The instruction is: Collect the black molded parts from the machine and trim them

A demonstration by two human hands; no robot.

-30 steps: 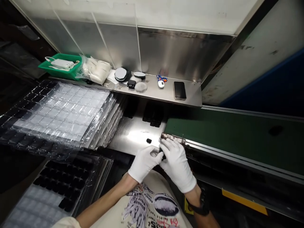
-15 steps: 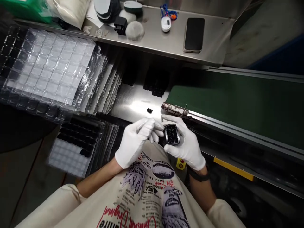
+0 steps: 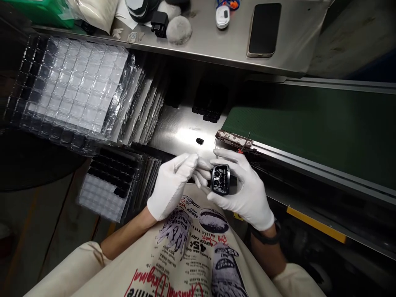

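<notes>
Right hand (image 3: pixel 249 196) grips housing (image 3: pixel 220 179) by its edges, cavity up. Left hand (image 3: pixel 173 181) just beside it, pinched; can't tell if on anything. Risks: loose edge grip lets housing slip; careless reach sweeps the part (image 3: pixel 199 141) ahead of left hand off the bench (image 3: pixel 176 128).

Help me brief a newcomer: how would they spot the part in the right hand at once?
Find the green belt, then the white-gloved right hand below its left end. It holds the dark part. Unlike the smaller black piece on the metal surface, it has a shiny grey rim.
</notes>
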